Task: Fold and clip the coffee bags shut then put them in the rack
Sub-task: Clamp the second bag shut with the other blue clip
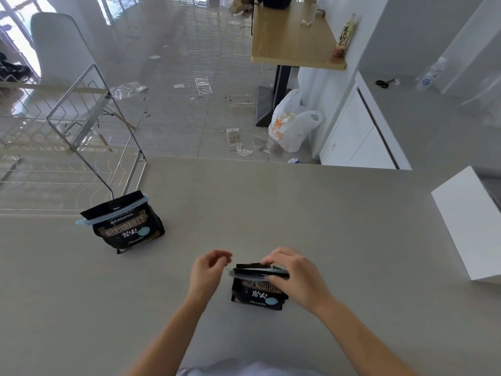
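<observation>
Two black coffee bags sit on the grey counter. The near coffee bag (257, 293) lies in front of me, its top folded over with a pale blue clip (244, 273) across the fold. My right hand (294, 275) presses on the folded top and the clip's right end. My left hand (207, 270) hovers just left of the clip's tip, fingers curled and apart, holding nothing. The far coffee bag (128, 229) stands at the left with a blue clip (113, 217) across its folded top. Behind it stands the wire rack (95, 118).
A white box (466, 226) sits at the counter's right edge. Beyond the counter's far edge are a littered tiled floor, a white plastic bag (291, 123), a wooden table (292, 36) and a white chair (59, 47).
</observation>
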